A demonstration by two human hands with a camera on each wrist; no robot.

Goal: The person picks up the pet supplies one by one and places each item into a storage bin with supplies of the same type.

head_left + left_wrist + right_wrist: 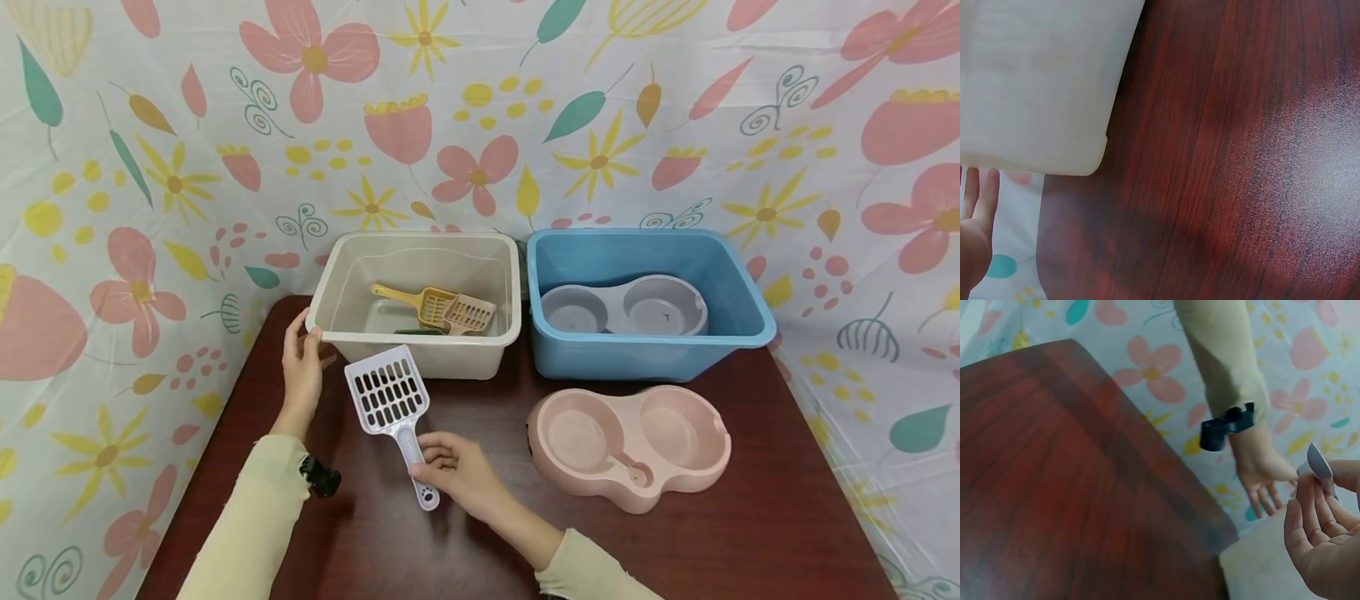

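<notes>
1. The counter [480, 408] is carrying everything. Its 12 o'clock is lying at the far side.
2. The blue tub [622, 358] is sitting at 1 o'clock and holding a grey double bowl [615, 304].
3. The cream tub [450, 357] is sitting at 11 o'clock and holding a yellow scoop [396, 292] and a brown scoop [470, 314].
4. The pink double bowl [628, 442] is resting at 3 o'clock.
5. The lilac scoop [406, 435] is showing on the cream tub's 6 o'clock side, its head pointing to 11 o'clock.
6. The left grip [302, 364] is touching the cream tub's 8 o'clock corner, fingers loose and apart.
7. The right grip [459, 471] is pinching the lilac scoop's handle. The step seems to be holding it by the cream tub; going in would be calling for a firm pinch and a lift over the rim.
</notes>
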